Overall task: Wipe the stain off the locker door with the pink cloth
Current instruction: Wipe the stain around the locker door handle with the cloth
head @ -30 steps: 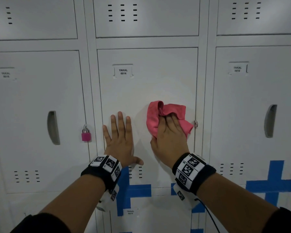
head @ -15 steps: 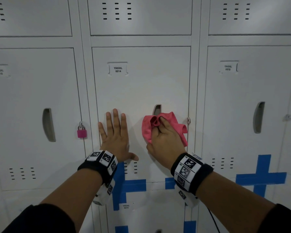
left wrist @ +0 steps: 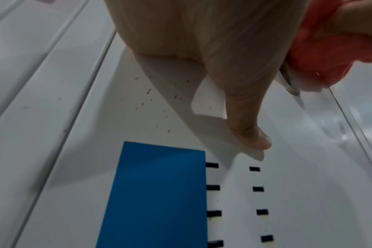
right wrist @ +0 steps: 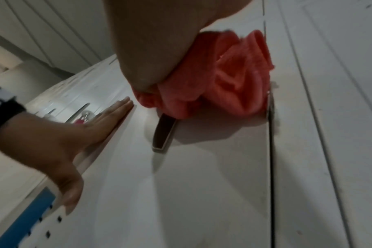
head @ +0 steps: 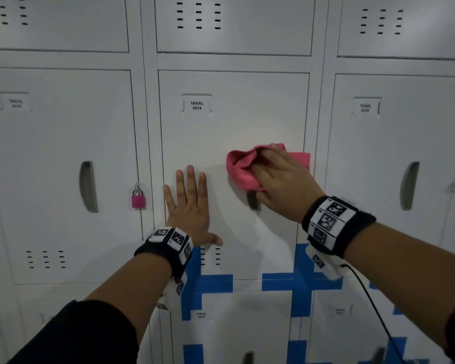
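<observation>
The grey locker door (head: 234, 122) labelled YAKAL 0014 fills the middle of the head view. My right hand (head: 281, 185) grips the bunched pink cloth (head: 243, 169) and presses it against the door near its right edge, over the top of the handle recess (head: 252, 202). In the right wrist view the cloth (right wrist: 223, 80) is wadded under my palm, above the recess (right wrist: 164, 132). My left hand (head: 188, 206) lies flat on the door's left side, fingers straight. Small brown specks (left wrist: 149, 94) dot the door below the left palm, near my thumb (left wrist: 251, 134).
A pink padlock (head: 138, 199) hangs on the left neighbour's door. Blue tape crosses (head: 213, 282) and vent slots (head: 210, 256) mark the door's lower part. More locker doors stand on both sides, above and below. A black cable (head: 371, 300) hangs from my right wrist.
The right hand took the cloth down below the handle's top, then back up, turning so its fingers point left. The left hand stayed flat on the door.
</observation>
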